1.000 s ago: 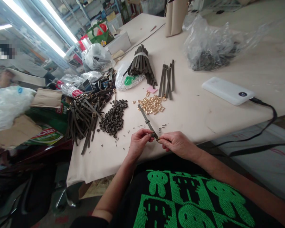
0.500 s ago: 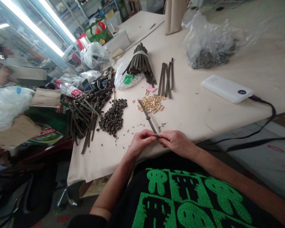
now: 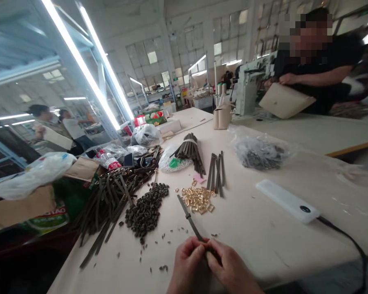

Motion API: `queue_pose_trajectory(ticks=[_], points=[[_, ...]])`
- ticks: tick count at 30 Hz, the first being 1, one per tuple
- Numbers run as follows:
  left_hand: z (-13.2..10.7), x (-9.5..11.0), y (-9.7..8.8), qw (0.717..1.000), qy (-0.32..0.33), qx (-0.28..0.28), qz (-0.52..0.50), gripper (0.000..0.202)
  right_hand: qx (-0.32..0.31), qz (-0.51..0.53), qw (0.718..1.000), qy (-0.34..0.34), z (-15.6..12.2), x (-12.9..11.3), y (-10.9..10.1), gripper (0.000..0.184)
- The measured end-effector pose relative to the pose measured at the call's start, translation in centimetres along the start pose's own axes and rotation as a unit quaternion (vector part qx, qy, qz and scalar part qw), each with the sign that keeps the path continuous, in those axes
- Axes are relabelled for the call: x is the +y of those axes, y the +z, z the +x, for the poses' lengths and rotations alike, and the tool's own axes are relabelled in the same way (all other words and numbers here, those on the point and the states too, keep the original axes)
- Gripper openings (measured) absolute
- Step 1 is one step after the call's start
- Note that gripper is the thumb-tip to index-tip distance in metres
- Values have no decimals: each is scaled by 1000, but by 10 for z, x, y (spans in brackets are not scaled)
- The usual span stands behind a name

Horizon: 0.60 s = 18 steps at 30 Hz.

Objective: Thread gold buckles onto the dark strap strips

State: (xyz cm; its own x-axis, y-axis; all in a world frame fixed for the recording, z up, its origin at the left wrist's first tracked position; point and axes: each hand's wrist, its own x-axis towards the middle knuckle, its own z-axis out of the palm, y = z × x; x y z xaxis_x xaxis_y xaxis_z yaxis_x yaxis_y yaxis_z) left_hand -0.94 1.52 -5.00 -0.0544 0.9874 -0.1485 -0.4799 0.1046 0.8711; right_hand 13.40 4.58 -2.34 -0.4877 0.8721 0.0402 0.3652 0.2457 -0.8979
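My left hand and my right hand meet at the near side of the table, fingers closed on one end of a dark grey strap. A small loop sits around the strap, whose far end points away from me. What lies between my fingertips is hidden. Just beyond the strap is a pile of gold metal buckles. To its left is a heap of dark small loops. Several loose straps lie behind the buckles, and a tied bundle of straps rests further back.
Finished-looking straps with buckles hang over the table's left edge. A white power bank with a black cable lies at the right, before a clear plastic bag. Across the table, a person holds a beige panel beside a sewing machine.
The camera has tilted up, so the table sits lower and the room and a person opposite come into view. Both hands still hold the strap.
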Motion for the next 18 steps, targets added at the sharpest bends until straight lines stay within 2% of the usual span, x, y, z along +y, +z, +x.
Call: queue_pose_trajectory(ticks=[4, 10, 15, 18], points=[[1, 0, 7, 999, 14, 44, -9, 21, 2, -52, 998, 24, 2, 1, 5, 31], [-3, 14, 14, 986, 41, 120, 112, 21, 26, -72, 997, 16, 3, -1, 7, 36], [-7, 16, 15, 987, 54, 102, 113, 20, 57, -45, 997, -19, 5, -2, 8, 30], [-11, 14, 13, 989, 49, 123, 62, 27, 48, -18, 999, 1, 3, -6, 6, 25]])
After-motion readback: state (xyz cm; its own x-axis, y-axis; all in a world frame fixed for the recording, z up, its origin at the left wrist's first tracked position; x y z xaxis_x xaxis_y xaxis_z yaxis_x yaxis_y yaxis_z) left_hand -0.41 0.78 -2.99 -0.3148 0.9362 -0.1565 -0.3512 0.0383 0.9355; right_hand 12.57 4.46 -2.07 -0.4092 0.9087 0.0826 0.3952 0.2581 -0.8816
